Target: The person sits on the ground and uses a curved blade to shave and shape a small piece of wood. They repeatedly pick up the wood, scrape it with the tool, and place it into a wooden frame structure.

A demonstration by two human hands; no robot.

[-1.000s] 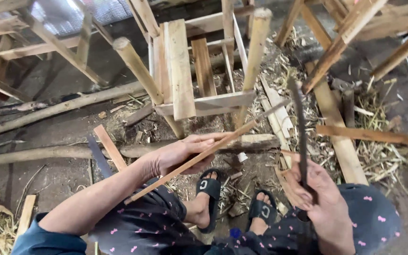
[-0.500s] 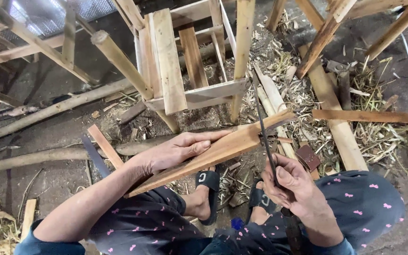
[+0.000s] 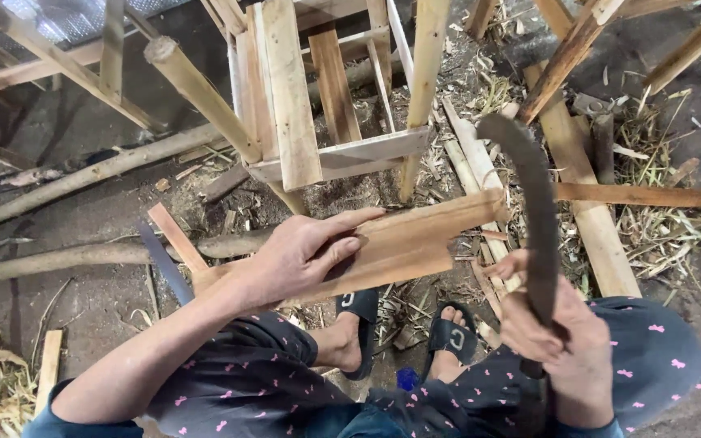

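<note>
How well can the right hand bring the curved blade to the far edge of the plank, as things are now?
Probably yes. The right hand holds the curved blade raised just beside the plank; nothing lies between them. The left hand presses the plank nearer its middle, away from that edge.

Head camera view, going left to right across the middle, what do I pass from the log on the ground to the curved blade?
Log lying on the ground → thin reddish wood strip → left hand pressed flat on the wooden plank → dark curved blade held upright in the right hand.
</note>
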